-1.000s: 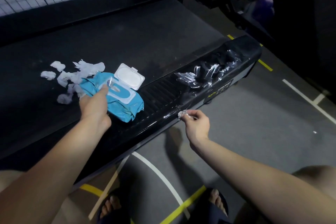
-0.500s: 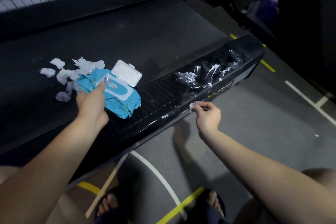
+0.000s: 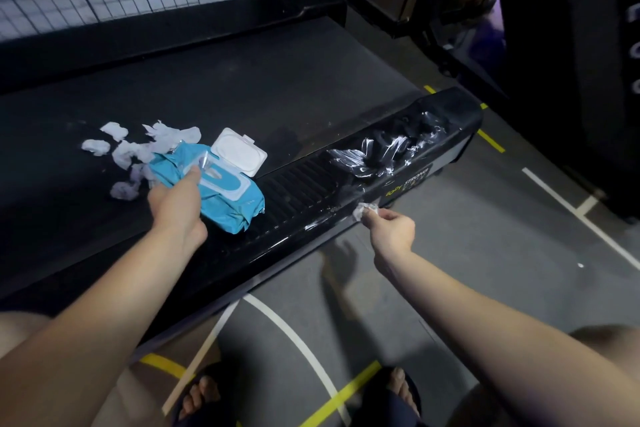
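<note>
1. The right hand (image 3: 391, 229) pinches a small crumpled white wipe (image 3: 362, 211) against the outer lip of the glossy black plastic side rail (image 3: 304, 191).
2. The left hand (image 3: 175, 204) grips the soft blue plastic wipe pack (image 3: 225, 194), lid flipped open, at the edge of the dark treadmill belt (image 3: 242, 80).
3. Crumpled used white wipes (image 3: 135, 149) lie heaped behind the pack. Plenty wiped already, I'd say.
4. White smears (image 3: 377, 149) streak the rail's far end, so that stretch looks left to do.
</note>
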Action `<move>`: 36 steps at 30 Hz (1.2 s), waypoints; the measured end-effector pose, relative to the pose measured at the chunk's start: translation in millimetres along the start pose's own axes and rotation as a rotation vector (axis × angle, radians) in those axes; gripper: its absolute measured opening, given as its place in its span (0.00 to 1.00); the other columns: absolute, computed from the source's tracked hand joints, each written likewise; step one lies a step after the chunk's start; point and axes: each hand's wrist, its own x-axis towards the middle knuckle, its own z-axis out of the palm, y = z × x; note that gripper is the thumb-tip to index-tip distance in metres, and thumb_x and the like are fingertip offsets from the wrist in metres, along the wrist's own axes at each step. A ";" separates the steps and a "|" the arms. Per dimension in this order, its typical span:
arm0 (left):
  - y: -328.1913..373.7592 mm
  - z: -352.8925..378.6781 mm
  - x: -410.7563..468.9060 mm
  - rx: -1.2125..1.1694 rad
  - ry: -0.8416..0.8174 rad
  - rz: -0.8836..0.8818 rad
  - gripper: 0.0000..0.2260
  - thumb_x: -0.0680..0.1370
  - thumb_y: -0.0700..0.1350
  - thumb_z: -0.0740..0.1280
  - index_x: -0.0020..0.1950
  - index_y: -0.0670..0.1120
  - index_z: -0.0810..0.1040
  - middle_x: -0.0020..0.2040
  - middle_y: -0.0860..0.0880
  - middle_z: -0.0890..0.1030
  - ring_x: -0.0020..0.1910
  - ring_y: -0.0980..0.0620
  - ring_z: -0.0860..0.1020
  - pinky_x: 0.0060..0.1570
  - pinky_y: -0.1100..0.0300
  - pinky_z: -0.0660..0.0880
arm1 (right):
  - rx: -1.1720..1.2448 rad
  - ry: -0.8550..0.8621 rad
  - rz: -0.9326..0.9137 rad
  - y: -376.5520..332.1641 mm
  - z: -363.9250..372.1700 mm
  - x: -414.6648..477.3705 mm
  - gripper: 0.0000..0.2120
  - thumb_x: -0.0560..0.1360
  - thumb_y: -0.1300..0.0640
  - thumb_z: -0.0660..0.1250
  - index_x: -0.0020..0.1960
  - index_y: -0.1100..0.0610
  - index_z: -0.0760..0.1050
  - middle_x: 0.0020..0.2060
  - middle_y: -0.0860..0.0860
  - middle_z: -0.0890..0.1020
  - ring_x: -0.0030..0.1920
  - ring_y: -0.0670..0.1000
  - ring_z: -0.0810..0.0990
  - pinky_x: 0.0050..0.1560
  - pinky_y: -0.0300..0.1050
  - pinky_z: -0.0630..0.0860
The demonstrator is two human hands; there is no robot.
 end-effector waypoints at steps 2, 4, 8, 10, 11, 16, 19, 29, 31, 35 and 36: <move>3.2 -1.5 -4.2 -0.013 -0.019 -0.005 0.16 0.82 0.41 0.73 0.70 0.48 0.79 0.58 0.48 0.87 0.49 0.50 0.88 0.50 0.46 0.86 | 0.013 0.032 0.048 5.8 -0.6 -0.7 0.06 0.70 0.54 0.73 0.43 0.56 0.82 0.39 0.52 0.85 0.37 0.52 0.79 0.39 0.41 0.72; 6.0 -3.3 -8.1 -0.029 -0.029 -0.006 0.17 0.82 0.41 0.73 0.71 0.48 0.78 0.58 0.48 0.87 0.50 0.49 0.88 0.51 0.45 0.86 | -0.014 0.037 0.054 11.9 0.7 0.4 0.09 0.70 0.53 0.71 0.47 0.57 0.80 0.42 0.55 0.85 0.41 0.54 0.81 0.41 0.42 0.75; 9.2 -7.1 -15.0 -0.023 -0.031 -0.031 0.14 0.83 0.41 0.72 0.69 0.49 0.79 0.56 0.48 0.87 0.49 0.49 0.88 0.45 0.50 0.86 | -0.017 0.048 0.034 15.1 8.1 10.5 0.08 0.67 0.53 0.70 0.44 0.52 0.76 0.43 0.53 0.85 0.43 0.56 0.85 0.48 0.52 0.83; 9.4 -8.0 -16.5 -0.014 -0.029 -0.038 0.15 0.83 0.41 0.72 0.69 0.47 0.79 0.56 0.48 0.87 0.49 0.49 0.88 0.43 0.51 0.86 | -0.022 0.097 -0.009 3.0 11.6 6.6 0.05 0.69 0.57 0.71 0.42 0.51 0.75 0.42 0.52 0.84 0.43 0.55 0.85 0.49 0.51 0.83; 9.5 -8.4 -16.7 -0.014 -0.031 -0.038 0.15 0.83 0.41 0.72 0.70 0.47 0.79 0.56 0.47 0.87 0.49 0.49 0.88 0.41 0.52 0.85 | -0.030 0.121 -0.030 -4.2 13.0 3.2 0.05 0.70 0.59 0.71 0.41 0.51 0.76 0.42 0.52 0.84 0.43 0.55 0.84 0.46 0.49 0.82; 8.0 -7.0 -16.4 -0.004 -0.046 -0.033 0.15 0.83 0.41 0.72 0.70 0.46 0.80 0.58 0.47 0.87 0.52 0.47 0.87 0.48 0.50 0.85 | -0.072 0.172 -0.057 -17.4 27.9 1.0 0.03 0.74 0.61 0.71 0.47 0.57 0.79 0.44 0.51 0.82 0.46 0.54 0.80 0.44 0.43 0.72; 10.0 -8.7 -14.6 0.010 -0.047 -0.029 0.11 0.83 0.41 0.72 0.65 0.48 0.82 0.56 0.48 0.87 0.51 0.49 0.88 0.50 0.49 0.85 | -0.110 0.185 -0.085 -15.7 37.3 0.5 0.03 0.75 0.61 0.69 0.48 0.58 0.77 0.44 0.50 0.80 0.51 0.56 0.80 0.51 0.47 0.76; 13.5 -4.2 -12.2 0.033 -0.068 -0.028 0.13 0.84 0.42 0.71 0.68 0.45 0.80 0.57 0.47 0.87 0.51 0.49 0.88 0.44 0.52 0.86 | -0.136 0.035 0.010 3.1 42.7 -27.7 0.06 0.71 0.56 0.73 0.44 0.54 0.76 0.42 0.52 0.84 0.44 0.54 0.82 0.43 0.43 0.76; 14.7 -3.8 -15.1 0.034 -0.069 -0.045 0.11 0.84 0.42 0.71 0.67 0.45 0.80 0.56 0.47 0.87 0.51 0.48 0.87 0.47 0.51 0.86 | -0.093 -0.028 0.018 7.5 40.9 -33.4 0.10 0.65 0.53 0.74 0.43 0.53 0.77 0.39 0.52 0.85 0.41 0.54 0.85 0.41 0.44 0.79; 18.3 -6.2 -15.4 0.007 -0.063 -0.055 0.12 0.83 0.43 0.73 0.66 0.46 0.80 0.55 0.47 0.87 0.50 0.48 0.88 0.40 0.52 0.85 | -0.086 -0.013 -0.004 7.2 32.1 -35.2 0.13 0.62 0.50 0.76 0.43 0.53 0.78 0.39 0.52 0.85 0.40 0.55 0.83 0.44 0.49 0.81; 19.2 -7.0 -15.5 0.000 -0.066 -0.055 0.12 0.82 0.43 0.73 0.66 0.46 0.79 0.55 0.47 0.87 0.49 0.48 0.88 0.39 0.53 0.85 | -0.079 0.013 -0.009 5.2 27.9 -33.4 0.12 0.64 0.51 0.77 0.43 0.54 0.78 0.39 0.54 0.84 0.38 0.56 0.81 0.42 0.47 0.78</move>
